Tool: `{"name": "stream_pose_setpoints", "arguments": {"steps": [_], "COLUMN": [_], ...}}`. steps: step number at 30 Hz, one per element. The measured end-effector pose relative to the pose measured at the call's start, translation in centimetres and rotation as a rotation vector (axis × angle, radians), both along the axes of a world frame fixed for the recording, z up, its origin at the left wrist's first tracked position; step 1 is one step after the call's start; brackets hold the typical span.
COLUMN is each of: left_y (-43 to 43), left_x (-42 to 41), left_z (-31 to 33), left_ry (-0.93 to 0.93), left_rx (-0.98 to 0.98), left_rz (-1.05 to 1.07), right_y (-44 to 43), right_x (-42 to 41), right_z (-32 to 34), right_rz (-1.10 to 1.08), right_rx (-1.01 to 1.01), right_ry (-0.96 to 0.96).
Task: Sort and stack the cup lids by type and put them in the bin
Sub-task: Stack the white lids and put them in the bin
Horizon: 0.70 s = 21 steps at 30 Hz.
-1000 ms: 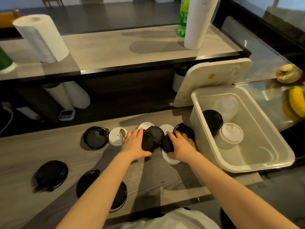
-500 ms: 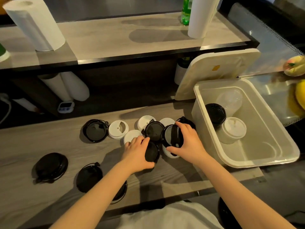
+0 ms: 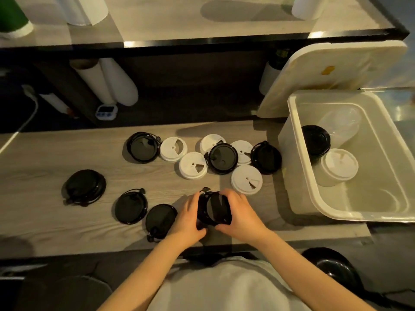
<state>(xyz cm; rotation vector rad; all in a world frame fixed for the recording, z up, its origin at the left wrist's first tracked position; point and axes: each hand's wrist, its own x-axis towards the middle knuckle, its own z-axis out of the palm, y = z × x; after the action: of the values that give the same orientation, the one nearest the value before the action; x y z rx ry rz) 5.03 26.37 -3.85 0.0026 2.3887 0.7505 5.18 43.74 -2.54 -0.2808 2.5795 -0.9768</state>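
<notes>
Black lids [image 3: 214, 209] are held together near the counter's front edge: my left hand [image 3: 187, 218] grips their left side and my right hand [image 3: 240, 215] grips their right side. Several loose black lids lie on the wooden counter [image 3: 45, 209], such as one at far left [image 3: 85, 186] and one in the middle [image 3: 223, 158]. Several white lids lie among them, one nearest my right hand [image 3: 246, 179]. The white bin [image 3: 336, 212] at right holds a stack of black lids [image 3: 315, 140], a stack of white lids [image 3: 339, 164] and clear lids [image 3: 341, 123].
The bin's cover [image 3: 332, 75] leans behind the bin. A raised shelf [image 3: 202, 16] runs across the back with paper rolls on it. Below it lie white rolls [image 3: 116, 84] and a small timer [image 3: 106, 111]. A black object [image 3: 330, 263] sits low at right.
Both hands lifted black lids from the middle cluster and drew them back toward the front edge, bringing them together. The camera tilted further down.
</notes>
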Motion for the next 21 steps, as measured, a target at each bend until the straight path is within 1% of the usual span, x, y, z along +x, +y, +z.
{"name": "stream_pose_setpoints", "arguments": {"steps": [3, 6, 10, 13, 15, 18, 20, 21], "left_y": [-0.8, -1.2, -1.1, -0.8, -0.6, -0.7, -0.7, -0.7], "left_x": [0.6, 0.6, 0.2, -0.3, -0.9, -2.2, -3.7, -4.7], "left_z": [0.1, 0.0, -0.1, 0.0, 0.1, 0.4, 0.8, 1.0], "left_ry": [-0.026, -0.036, -0.048, -0.036, 0.001, 0.104, 0.198, 0.246], "left_rx": [0.019, 0.068, 0.062, 0.067, 0.060, 0.022, -0.005, -0.028], "left_rz": [0.019, 0.076, 0.111, 0.171, 0.210, 0.215, 0.180, 0.151], "right_y": [-1.4, -2.1, -2.2, -2.1, -1.9, -1.1, -0.3, 0.1], "right_x": [-0.5, -1.0, -1.4, -1.6, -1.6, -1.6, -1.9, -2.2], "right_z": [-0.5, -1.0, -1.2, -1.3, -1.4, -0.7, 0.2, 0.5], "right_rz": [0.106, 0.148, 0.225, 0.261, 0.279, 0.218, 0.089, 0.009], "right_rx": [0.067, 0.138, 0.218, 0.265, 0.279, 0.185, 0.099, 0.088], "right_ry": [0.019, 0.019, 0.043, 0.054, 0.016, -0.024, 0.041, 0.093]}}
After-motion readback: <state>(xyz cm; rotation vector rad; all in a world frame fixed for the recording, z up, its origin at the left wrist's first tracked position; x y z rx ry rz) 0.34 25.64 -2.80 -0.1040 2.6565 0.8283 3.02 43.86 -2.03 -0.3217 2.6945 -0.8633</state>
